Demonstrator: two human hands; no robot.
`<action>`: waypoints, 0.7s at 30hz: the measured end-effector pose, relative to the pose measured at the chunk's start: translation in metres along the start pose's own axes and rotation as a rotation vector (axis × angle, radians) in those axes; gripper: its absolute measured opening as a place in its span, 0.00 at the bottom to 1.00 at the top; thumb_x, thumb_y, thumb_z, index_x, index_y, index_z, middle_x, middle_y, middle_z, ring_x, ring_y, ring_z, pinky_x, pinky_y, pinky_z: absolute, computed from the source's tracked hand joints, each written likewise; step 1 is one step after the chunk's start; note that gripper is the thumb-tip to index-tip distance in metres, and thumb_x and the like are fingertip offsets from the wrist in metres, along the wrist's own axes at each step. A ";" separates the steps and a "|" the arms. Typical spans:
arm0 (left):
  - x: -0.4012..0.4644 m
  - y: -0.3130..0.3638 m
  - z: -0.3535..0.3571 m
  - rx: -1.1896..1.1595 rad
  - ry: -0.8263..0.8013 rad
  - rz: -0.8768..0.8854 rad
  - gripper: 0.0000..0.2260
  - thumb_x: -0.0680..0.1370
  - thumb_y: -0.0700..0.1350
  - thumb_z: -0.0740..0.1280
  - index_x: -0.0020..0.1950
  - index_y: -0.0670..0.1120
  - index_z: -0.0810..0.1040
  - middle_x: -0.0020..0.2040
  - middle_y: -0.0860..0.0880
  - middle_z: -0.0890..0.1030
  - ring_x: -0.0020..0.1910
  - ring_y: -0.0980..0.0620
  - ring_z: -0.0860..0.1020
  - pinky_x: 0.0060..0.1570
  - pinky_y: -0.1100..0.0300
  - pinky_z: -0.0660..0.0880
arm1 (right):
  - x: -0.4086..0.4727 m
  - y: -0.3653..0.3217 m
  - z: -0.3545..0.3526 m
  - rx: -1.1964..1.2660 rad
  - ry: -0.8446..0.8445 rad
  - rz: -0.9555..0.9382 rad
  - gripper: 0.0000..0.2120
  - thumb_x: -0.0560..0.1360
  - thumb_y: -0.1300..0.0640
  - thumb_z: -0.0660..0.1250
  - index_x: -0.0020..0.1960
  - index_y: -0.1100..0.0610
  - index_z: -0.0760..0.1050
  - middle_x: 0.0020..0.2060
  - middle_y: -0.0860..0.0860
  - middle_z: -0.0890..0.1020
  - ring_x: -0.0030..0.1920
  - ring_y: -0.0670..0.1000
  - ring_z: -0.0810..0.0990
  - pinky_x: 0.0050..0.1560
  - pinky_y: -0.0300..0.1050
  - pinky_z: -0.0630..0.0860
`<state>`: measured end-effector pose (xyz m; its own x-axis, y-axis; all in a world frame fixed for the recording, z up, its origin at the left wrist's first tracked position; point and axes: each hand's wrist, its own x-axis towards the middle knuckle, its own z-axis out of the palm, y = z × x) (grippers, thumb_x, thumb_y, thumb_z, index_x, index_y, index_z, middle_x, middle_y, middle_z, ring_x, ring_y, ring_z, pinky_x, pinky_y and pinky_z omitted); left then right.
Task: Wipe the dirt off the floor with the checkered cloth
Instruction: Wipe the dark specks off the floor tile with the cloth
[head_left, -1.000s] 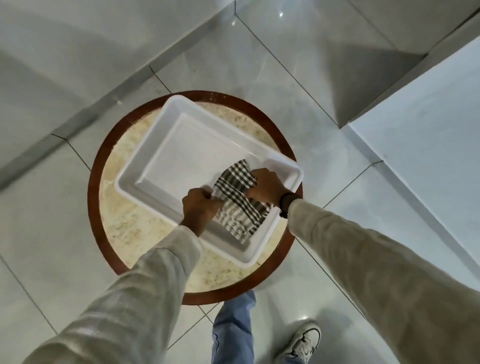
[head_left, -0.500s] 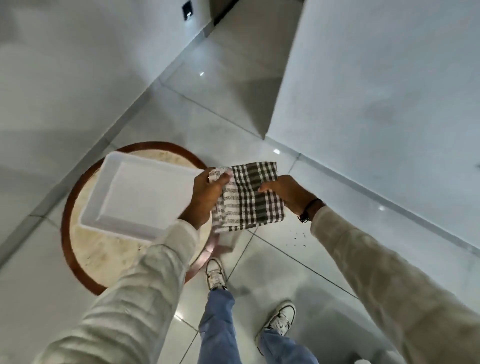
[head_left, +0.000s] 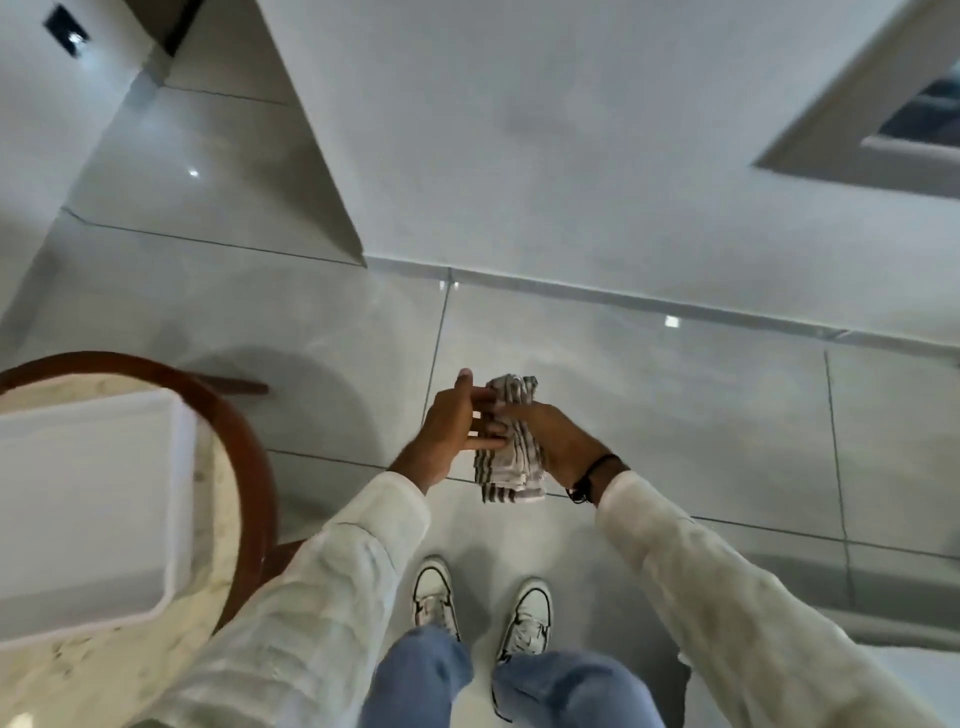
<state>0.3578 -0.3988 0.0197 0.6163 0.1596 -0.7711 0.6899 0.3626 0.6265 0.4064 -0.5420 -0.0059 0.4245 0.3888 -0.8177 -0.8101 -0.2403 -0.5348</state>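
Note:
The checkered cloth (head_left: 511, 457) is bunched and folded, held in the air above the glossy tiled floor (head_left: 675, 415) in front of me. My right hand (head_left: 558, 441) grips it from the right side. My left hand (head_left: 452, 426) is at the cloth's left edge with its fingers stretched out flat against the cloth. The frame is blurred and I cannot make out dirt on the floor.
A round wood-rimmed marble table (head_left: 249, 452) stands at my left, with a white tray (head_left: 176, 499) on it. A white wall (head_left: 571, 156) rises ahead, with a window recess (head_left: 883, 109) at the upper right. My two white sneakers (head_left: 480, 608) stand on the tiles below the hands.
The cloth was lifted out of the white tray and carried to the right, away from the table. It went from spread between both hands to folded into a bundle. My view turned right.

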 end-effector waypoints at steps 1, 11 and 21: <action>0.024 -0.016 0.002 0.026 0.002 0.010 0.25 0.88 0.55 0.52 0.60 0.38 0.81 0.45 0.41 0.83 0.36 0.44 0.84 0.39 0.51 0.87 | 0.022 0.016 -0.017 -0.019 0.061 0.005 0.19 0.81 0.60 0.66 0.69 0.65 0.77 0.52 0.59 0.87 0.49 0.58 0.88 0.52 0.51 0.86; 0.316 -0.250 -0.069 1.396 0.256 0.393 0.26 0.87 0.50 0.53 0.85 0.47 0.56 0.88 0.49 0.53 0.87 0.44 0.51 0.83 0.41 0.53 | 0.274 0.199 -0.162 -0.587 0.791 -0.055 0.16 0.82 0.50 0.60 0.59 0.60 0.78 0.58 0.65 0.84 0.60 0.68 0.81 0.50 0.50 0.70; 0.499 -0.388 -0.119 1.569 0.373 0.668 0.29 0.84 0.49 0.51 0.85 0.40 0.59 0.86 0.40 0.59 0.84 0.38 0.60 0.80 0.34 0.59 | 0.433 0.317 -0.186 -1.105 0.792 -0.321 0.32 0.81 0.40 0.58 0.79 0.57 0.64 0.80 0.56 0.68 0.77 0.62 0.71 0.68 0.60 0.76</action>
<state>0.3523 -0.3505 -0.6213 0.9662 0.1645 -0.1983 0.1962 -0.9686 0.1525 0.4085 -0.6155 -0.5693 0.9420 0.0485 -0.3321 -0.0587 -0.9505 -0.3052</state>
